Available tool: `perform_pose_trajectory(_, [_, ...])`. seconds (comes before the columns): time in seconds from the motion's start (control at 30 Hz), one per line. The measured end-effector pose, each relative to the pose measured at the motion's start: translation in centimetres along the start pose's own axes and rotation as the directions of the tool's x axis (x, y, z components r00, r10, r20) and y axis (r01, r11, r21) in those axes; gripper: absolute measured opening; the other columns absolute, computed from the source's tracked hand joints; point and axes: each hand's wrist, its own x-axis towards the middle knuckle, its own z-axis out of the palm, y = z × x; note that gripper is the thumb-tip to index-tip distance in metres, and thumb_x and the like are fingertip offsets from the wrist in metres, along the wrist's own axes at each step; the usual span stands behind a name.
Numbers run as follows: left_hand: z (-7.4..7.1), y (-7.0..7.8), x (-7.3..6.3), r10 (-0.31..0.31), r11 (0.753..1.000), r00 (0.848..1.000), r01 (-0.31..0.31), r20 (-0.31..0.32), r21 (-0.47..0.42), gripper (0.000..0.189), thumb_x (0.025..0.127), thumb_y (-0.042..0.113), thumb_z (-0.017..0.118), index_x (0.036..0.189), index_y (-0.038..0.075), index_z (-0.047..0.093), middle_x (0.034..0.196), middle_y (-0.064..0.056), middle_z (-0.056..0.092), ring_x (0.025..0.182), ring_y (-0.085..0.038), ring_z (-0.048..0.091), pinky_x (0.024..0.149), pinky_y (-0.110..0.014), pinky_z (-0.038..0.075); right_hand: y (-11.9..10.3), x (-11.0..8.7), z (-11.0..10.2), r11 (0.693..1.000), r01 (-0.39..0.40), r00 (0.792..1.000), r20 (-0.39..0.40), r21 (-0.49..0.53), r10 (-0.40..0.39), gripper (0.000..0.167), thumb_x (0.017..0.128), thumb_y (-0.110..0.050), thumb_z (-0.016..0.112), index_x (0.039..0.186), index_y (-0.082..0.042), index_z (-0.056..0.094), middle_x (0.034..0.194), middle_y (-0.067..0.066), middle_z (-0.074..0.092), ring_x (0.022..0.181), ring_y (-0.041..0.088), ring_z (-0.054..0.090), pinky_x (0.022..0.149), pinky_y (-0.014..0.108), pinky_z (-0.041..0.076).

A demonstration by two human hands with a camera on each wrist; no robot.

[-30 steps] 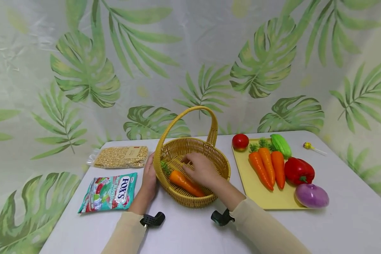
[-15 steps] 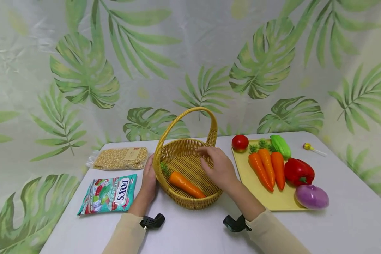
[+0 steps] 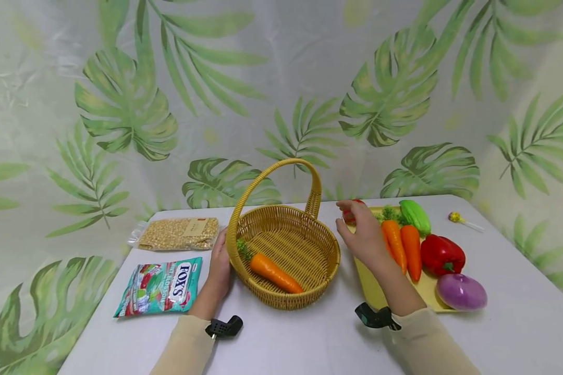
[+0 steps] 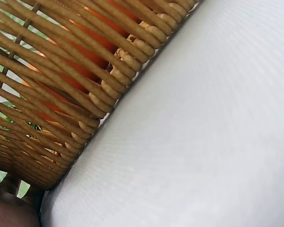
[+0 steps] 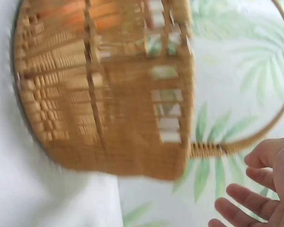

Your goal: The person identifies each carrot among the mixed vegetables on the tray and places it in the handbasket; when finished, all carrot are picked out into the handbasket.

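A yellow wicker basket (image 3: 328, 245) with a tall handle stands mid-table. One carrot (image 3: 276, 273) with a green top lies inside it. My left hand (image 3: 220, 265) rests along the basket's outer left wall; in the left wrist view only a dark bit of it shows at the lower left corner. My right hand (image 3: 363, 234) holds nothing, its fingers spread and slightly bent, above the left edge of a yellow tray (image 3: 372, 291). Behind the fingers a red tomato (image 3: 349, 216) is partly hidden. Several carrots (image 3: 410, 250) lie on the tray, one mostly covered by the hand.
On the tray are a green vegetable (image 3: 415, 216), a red bell pepper (image 3: 443, 253) and a purple onion (image 3: 462, 291) at its edge. A lollipop (image 3: 464, 221) lies farther right. Left of the basket lie a grain bag (image 3: 178, 233) and a teal candy bag (image 3: 161, 286).
My right hand has come out of the basket and moved right, over the tray's left edge, with nothing in it. The left hand, the basket and its carrot stay put.
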Motion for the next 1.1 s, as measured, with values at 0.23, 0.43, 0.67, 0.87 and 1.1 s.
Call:
perform_pose_trajectory(0.23, [-0.1, -0.1, -0.1, 0.006, 1.000, 1.000, -0.006, 0.005, -0.027, 0.040, 0.108, 0.032, 0.036, 0.147, 0.027, 0.044, 0.152, 0.007, 0.043, 0.146, -0.011, 0.032, 0.125, -0.040, 0.021, 2.8, 0.5, -1.8, 0.991, -0.125, 0.991, 0.040, -0.056, 0.128, 0.043, 0.099, -0.020, 0.059, 0.138, -0.004, 0.050, 0.132, 0.022, 0.056, 0.113, 0.040, 0.058, 0.094, 0.054, 0.052])
perform_pose_trajectory(0.43, [-0.1, 0.0, -0.1, 0.004, 0.999, 1.000, -0.003, 0.012, -0.053, 0.039, 0.108, 0.031, 0.037, 0.145, 0.028, 0.046, 0.150, 0.007, 0.046, 0.143, -0.010, 0.034, 0.123, -0.038, 0.024, 4.8, 0.4, -3.3, 0.968, -0.250, 0.961, 0.118, -0.023, 0.251, 0.049, 0.101, -0.023, 0.056, 0.144, -0.004, 0.043, 0.144, 0.025, 0.049, 0.125, 0.045, 0.053, 0.100, 0.057, 0.049])
perform_pose_trajectory(0.67, [0.0, 0.0, -0.1, 0.010, 0.999, 1.000, -0.009, 0.009, -0.048, 0.038, 0.108, 0.029, 0.036, 0.145, 0.027, 0.047, 0.150, 0.005, 0.046, 0.143, -0.011, 0.035, 0.123, -0.038, 0.024, 6.9, 0.3, -4.7, 0.921, -0.385, 0.894, 0.273, 0.064, 0.355, 0.058, 0.102, -0.030, 0.055, 0.151, -0.005, 0.035, 0.154, 0.026, 0.038, 0.136, 0.046, 0.041, 0.108, 0.057, 0.044])
perform_pose_trajectory(0.87, [-0.1, -0.3, 0.0, 0.012, 0.999, 1.000, -0.012, 0.007, -0.036, 0.038, 0.108, 0.030, 0.036, 0.144, 0.029, 0.047, 0.147, 0.009, 0.047, 0.141, -0.009, 0.036, 0.122, -0.037, 0.025, 8.0, 0.4, -5.3, 0.927, -0.375, 0.874, 0.340, 0.022, 0.346, 0.054, 0.102, -0.028, 0.055, 0.147, -0.003, 0.041, 0.152, 0.026, 0.041, 0.137, 0.046, 0.041, 0.110, 0.058, 0.043])
perform_pose_trajectory(1.1, [-0.2, -0.2, 0.0, 0.027, 0.999, 0.999, -0.026, 0.019, -0.028, 0.038, 0.108, 0.032, 0.037, 0.144, 0.030, 0.047, 0.150, 0.006, 0.047, 0.141, -0.008, 0.036, 0.123, -0.038, 0.025, 8.3, 0.3, -5.1, 0.935, -0.354, 0.867, 0.375, -0.002, 0.329, 0.050, 0.101, -0.022, 0.059, 0.145, -0.002, 0.045, 0.150, 0.026, 0.043, 0.134, 0.047, 0.044, 0.107, 0.056, 0.046])
